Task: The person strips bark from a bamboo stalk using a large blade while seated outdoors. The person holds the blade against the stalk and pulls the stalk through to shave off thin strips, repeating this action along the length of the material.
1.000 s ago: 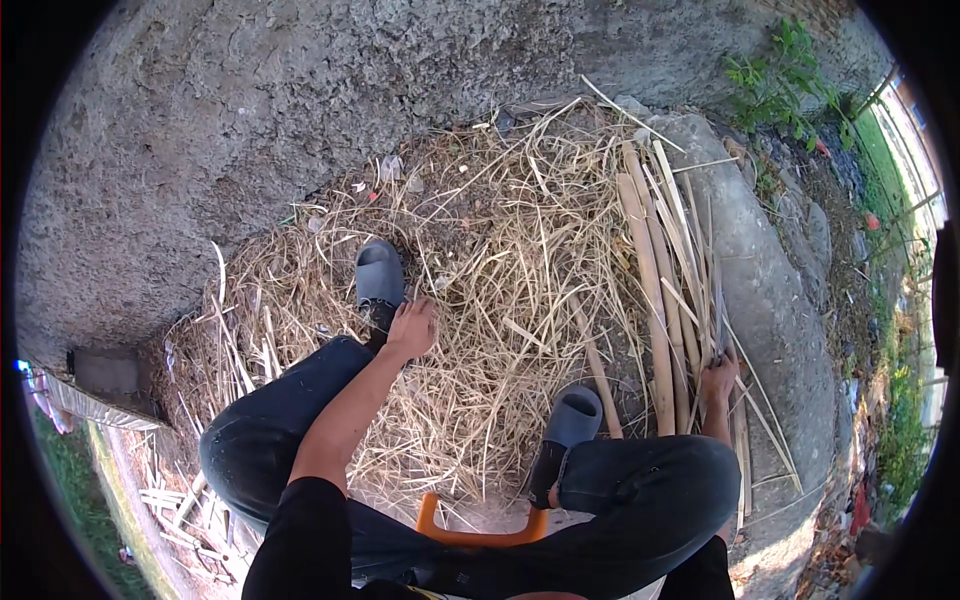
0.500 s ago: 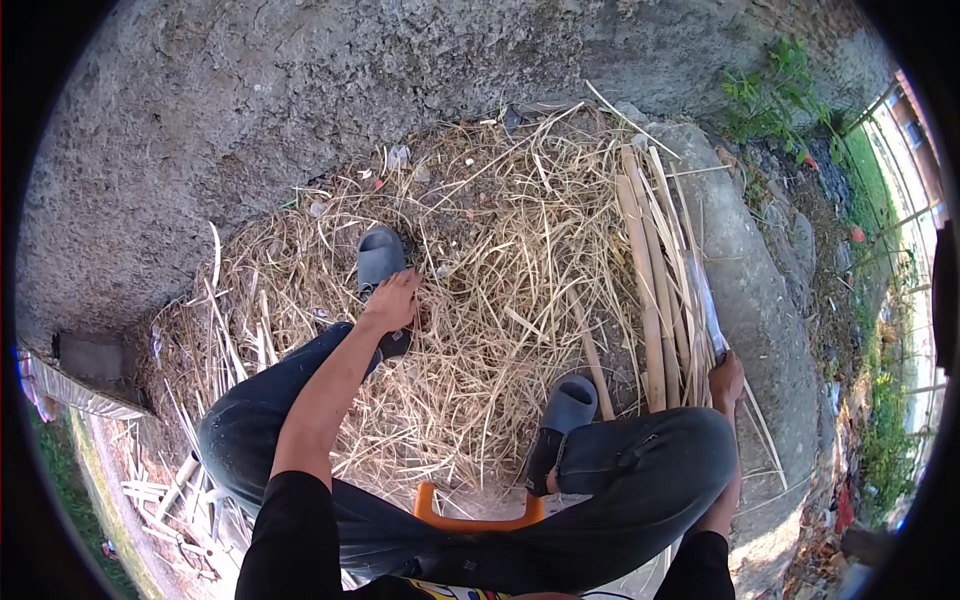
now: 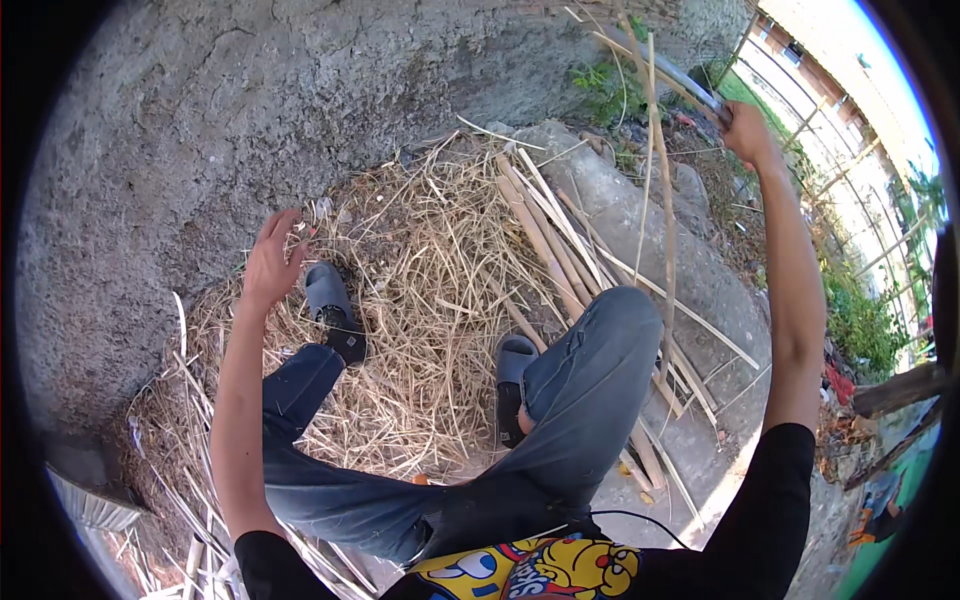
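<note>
My right hand (image 3: 745, 135) is raised at the far right, closed round the handle of a machete (image 3: 690, 82). Its blade points left toward the wall. Thin bamboo strips (image 3: 655, 120) cross the blade; I cannot tell whether they rest on it. My left hand (image 3: 272, 262) hovers at the left, above the left slipper (image 3: 326, 288), fingers spread and holding nothing. Before my right knee lies a bundle of split bamboo poles (image 3: 545, 240), with loose strips slanting beside it over the stone.
Dry bamboo shavings (image 3: 420, 330) cover the ground between my feet. A rough grey wall (image 3: 200, 120) rises ahead and to the left. On the right are a large stone slab (image 3: 600, 190), green plants (image 3: 865, 325) and a dark log (image 3: 895, 388). More strips lie at the lower left.
My right hand has swung up and away from beside the right knee with the machete. My left hand has lifted off the left foot and moved left. Several bamboo strips have shifted.
</note>
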{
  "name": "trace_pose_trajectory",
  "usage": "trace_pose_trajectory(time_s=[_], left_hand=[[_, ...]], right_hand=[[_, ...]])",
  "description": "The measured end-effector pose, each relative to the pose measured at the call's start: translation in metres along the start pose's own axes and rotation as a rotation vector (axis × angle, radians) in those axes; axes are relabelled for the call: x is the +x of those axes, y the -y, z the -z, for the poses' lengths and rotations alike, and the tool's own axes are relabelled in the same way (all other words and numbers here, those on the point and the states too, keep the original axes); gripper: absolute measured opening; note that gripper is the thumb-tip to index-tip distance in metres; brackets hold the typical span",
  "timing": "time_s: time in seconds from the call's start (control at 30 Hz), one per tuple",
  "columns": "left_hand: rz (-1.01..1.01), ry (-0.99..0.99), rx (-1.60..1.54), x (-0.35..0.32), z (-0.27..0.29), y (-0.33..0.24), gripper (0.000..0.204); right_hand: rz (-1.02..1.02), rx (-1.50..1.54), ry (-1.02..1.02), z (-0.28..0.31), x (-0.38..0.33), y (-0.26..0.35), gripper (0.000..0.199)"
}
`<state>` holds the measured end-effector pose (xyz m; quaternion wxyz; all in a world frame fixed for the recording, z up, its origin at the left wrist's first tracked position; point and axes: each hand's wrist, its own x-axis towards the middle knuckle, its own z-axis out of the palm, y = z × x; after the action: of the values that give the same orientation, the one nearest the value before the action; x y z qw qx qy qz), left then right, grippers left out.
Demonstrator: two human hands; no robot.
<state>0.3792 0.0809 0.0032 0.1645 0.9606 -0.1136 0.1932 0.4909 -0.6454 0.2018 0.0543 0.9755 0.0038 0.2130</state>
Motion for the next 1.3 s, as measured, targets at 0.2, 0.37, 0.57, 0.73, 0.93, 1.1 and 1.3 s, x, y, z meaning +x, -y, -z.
trace_pose_trajectory(time_s=[0.2,0.37,0.57,0.73,0.93,1.1,1.3], left_hand=[[-0.110,-0.080,-0.034,-0.081,0.077,-0.067,0.056],[-0.040,-0.003,-0.062,-0.147,0.111,-0.073,0.054],[0.086,0.077,-0.276,-0.175,0.125,-0.081,0.054],[0.027,0.152,-0.349,-0.126,0.109,-0.117,0.053],[-0.230,0.034,-0.929,-0.039,0.126,-0.218,0.069],[-0.354,-0.264,-1.271,0.004,0.164,-0.273,0.060],[-0.099,-0.390,-1.140,-0.050,0.170,-0.217,0.039]], right_hand=[[0.048,-0.150,-0.079,0.120,0.001,0.017,0.024],[-0.003,-0.364,0.151,0.182,-0.011,0.016,0.033],[-0.020,-0.072,-0.193,0.214,-0.076,-0.014,0.017],[0.089,0.244,-0.403,0.219,-0.112,0.050,0.014],[0.482,0.555,-0.249,0.238,-0.137,0.193,0.016],[0.662,0.627,-0.089,0.223,-0.154,0.293,0.018],[0.723,1.164,-0.202,0.142,-0.175,0.374,0.032]])
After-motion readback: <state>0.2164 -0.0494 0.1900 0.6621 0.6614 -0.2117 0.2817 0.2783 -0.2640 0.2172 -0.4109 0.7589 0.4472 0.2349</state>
